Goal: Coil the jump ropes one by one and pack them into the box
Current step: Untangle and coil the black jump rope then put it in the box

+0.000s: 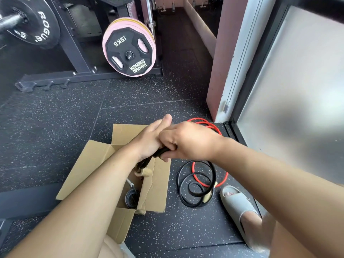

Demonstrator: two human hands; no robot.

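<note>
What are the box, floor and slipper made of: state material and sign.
Box: corrugated cardboard, matte brown, creased flaps.
Floor: apparently rubber tiles, matte black, pale flecks, visible seams.
Slipper: probably moulded foam, smooth pale grey, thick one-piece shape.

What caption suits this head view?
The left hand and right hand grip a black jump rope over the cardboard box; another black rope and a red rope lie beside it.
</note>
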